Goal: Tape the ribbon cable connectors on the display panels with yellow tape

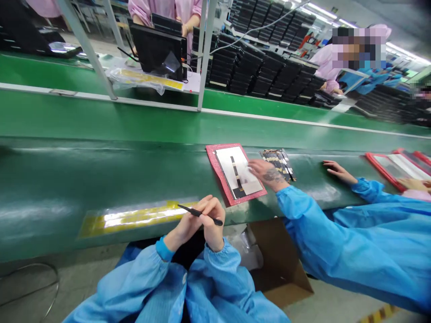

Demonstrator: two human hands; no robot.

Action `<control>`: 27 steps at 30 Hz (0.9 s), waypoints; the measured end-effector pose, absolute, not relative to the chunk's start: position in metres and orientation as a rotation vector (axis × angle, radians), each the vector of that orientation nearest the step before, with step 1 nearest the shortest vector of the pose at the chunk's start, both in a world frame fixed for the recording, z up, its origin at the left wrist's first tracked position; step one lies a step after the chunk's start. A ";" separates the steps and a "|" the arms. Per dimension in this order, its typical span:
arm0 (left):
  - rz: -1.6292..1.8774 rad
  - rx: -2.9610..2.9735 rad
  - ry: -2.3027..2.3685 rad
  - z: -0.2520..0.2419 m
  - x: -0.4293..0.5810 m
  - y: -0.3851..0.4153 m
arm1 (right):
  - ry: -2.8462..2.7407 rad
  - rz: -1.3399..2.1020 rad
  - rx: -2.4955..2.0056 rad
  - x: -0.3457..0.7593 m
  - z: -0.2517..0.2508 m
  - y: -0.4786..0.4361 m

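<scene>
Holds black tweezers [200, 214] in the grip of the right hand [213, 228], over the near edge of the green bench [67, 179]. Has the left hand [185, 225] against the right; cannot tell whether pinching too. Faces, ahead to the right, a pinkish-red sheet [220, 174] under a silvery panel [225, 161], with a co-worker's hand [266, 172] at the right side, just beside a pile of black-and-gold pieces [280, 160].

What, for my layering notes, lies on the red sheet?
A pale panel bearing a dark strip; a co-worker's hand is at its right edge. Only the border of the red sheet shows; its middle is covered.
</scene>
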State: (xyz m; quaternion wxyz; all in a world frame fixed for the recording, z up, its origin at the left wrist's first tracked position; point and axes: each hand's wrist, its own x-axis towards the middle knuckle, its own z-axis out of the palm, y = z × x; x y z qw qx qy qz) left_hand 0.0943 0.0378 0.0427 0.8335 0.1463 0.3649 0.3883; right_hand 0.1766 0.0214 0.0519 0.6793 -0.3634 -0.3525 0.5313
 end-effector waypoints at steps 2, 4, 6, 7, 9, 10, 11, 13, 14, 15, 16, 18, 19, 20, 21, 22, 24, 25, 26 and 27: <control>0.787 0.467 0.835 0.053 0.090 0.049 | -0.800 1.121 -0.742 0.187 0.062 0.015; 0.702 0.630 0.942 0.059 0.094 0.068 | -0.788 1.050 -0.730 0.198 0.072 0.008; 0.589 0.753 1.025 0.063 0.108 0.091 | -0.767 0.995 -0.778 0.209 0.078 0.000; 0.540 0.796 1.047 0.063 0.118 0.103 | -0.758 0.975 -0.804 0.213 0.080 -0.003; 0.484 0.858 1.083 0.060 0.140 0.125 | -0.744 0.948 -0.840 0.219 0.082 -0.010; 0.474 0.897 1.115 0.058 0.151 0.134 | -0.743 0.938 -0.849 0.222 0.083 -0.013; 0.471 0.939 1.160 0.055 0.161 0.141 | -0.745 0.929 -0.855 0.224 0.083 -0.017; 0.477 1.019 1.265 0.049 0.176 0.152 | -0.746 0.907 -0.867 0.229 0.083 -0.023; 0.484 1.055 1.316 0.046 0.182 0.155 | -0.744 0.892 -0.880 0.233 0.084 -0.026; 0.495 1.084 1.360 0.044 0.187 0.158 | -0.738 0.874 -0.900 0.237 0.084 -0.029; 0.511 1.106 1.397 0.043 0.191 0.159 | -0.726 0.852 -0.925 0.241 0.084 -0.032; 0.559 1.125 1.442 0.042 0.199 0.161 | -0.695 0.809 -0.974 0.251 0.084 -0.038; 0.589 1.124 1.452 0.042 0.203 0.161 | -0.675 0.791 -0.994 0.255 0.084 -0.041; 0.620 1.120 1.454 0.042 0.208 0.162 | -0.651 0.777 -1.009 0.259 0.084 -0.043; 0.651 1.115 1.450 0.042 0.214 0.163 | -0.627 0.764 -1.019 0.263 0.084 -0.045; 0.682 1.111 1.439 0.043 0.219 0.165 | -0.607 0.753 -1.025 0.266 0.083 -0.047; 0.744 1.112 1.391 0.046 0.227 0.169 | -0.588 0.735 -1.028 0.269 0.083 -0.048; 0.776 1.117 1.354 0.049 0.229 0.171 | -0.591 0.729 -1.027 0.270 0.082 -0.047; 0.809 1.124 1.312 0.053 0.228 0.174 | -0.598 0.726 -1.029 0.270 0.082 -0.047; 0.842 1.133 1.269 0.058 0.224 0.175 | -0.604 0.725 -1.035 0.271 0.082 -0.046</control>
